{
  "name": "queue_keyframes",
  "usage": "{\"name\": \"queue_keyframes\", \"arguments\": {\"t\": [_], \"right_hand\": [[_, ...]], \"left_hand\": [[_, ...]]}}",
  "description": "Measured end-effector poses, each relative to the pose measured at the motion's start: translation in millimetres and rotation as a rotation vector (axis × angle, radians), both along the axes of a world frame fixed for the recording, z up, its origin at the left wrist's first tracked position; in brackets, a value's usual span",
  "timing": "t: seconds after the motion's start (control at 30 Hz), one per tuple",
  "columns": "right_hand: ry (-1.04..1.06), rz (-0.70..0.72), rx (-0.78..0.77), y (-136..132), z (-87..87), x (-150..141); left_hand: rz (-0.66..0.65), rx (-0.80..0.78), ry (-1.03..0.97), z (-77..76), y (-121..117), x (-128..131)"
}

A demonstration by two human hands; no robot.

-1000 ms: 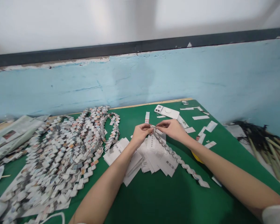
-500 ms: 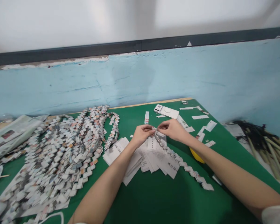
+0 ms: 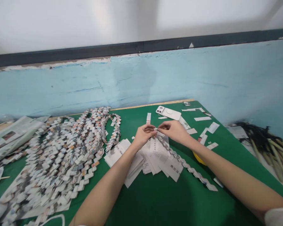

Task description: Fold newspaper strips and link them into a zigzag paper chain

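Note:
My left hand [image 3: 143, 134] and my right hand [image 3: 173, 129] meet above the middle of the green table [image 3: 155, 201], both pinched on the top end of a folded paper chain [image 3: 179, 160]. The chain hangs from my fingers and trails down to the right across the table, ending near my right forearm. Under my hands lies a fanned pile of cut paper strips [image 3: 153, 158].
A large heap of finished paper chains [image 3: 61, 150] covers the left of the table, with newspapers [image 3: 11, 135] beyond it. A white phone [image 3: 168, 112] lies at the far edge. Loose strips [image 3: 202, 125] are scattered at right. Something yellow [image 3: 198, 158] shows under my right arm. Sticks [image 3: 273, 150] lie off the table's right.
The chain's free end has slid a little farther right and toward me. My hands stay pinched together at almost the same spot.

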State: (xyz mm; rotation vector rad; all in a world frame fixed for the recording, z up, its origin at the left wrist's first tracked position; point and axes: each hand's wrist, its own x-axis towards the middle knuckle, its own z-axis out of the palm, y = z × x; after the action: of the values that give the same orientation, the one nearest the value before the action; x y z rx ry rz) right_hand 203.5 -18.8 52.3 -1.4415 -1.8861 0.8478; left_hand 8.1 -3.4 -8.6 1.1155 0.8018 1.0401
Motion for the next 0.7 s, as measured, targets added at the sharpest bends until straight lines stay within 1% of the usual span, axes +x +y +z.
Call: {"name": "queue_keyframes", "arguments": {"t": [0.1,0.17,0.2,0.3,0.37,0.5,0.6,0.7], "right_hand": [[0.176,0.033,-0.016,1,-1.6,2],[0.273,0.098,-0.020,1,0.9,4],[0.281,0.143,-0.017,1,2.6,5],[0.173,0.241,0.063,2,5.7,9],[0.093,0.286,0.147,3,5.1,11],[0.002,0.413,0.322,7,1.8,13],[-0.057,0.417,0.404,6,1.3,14],[-0.059,0.377,0.395,4,1.7,12]], "left_hand": [[0.044,-0.016,-0.038,-2.5,3,-1],[0.087,-0.032,-0.072,-4.1,5,-1],[0.107,-0.041,-0.092,-4.7,6,-1],[0.139,-0.070,-0.131,-5.5,7,0],[0.146,-0.076,-0.142,-5.4,8,0],[0.158,-0.083,-0.160,-5.0,7,0],[0.156,-0.084,-0.173,-5.0,7,0],[0.145,-0.078,-0.177,-5.4,8,0]]}}
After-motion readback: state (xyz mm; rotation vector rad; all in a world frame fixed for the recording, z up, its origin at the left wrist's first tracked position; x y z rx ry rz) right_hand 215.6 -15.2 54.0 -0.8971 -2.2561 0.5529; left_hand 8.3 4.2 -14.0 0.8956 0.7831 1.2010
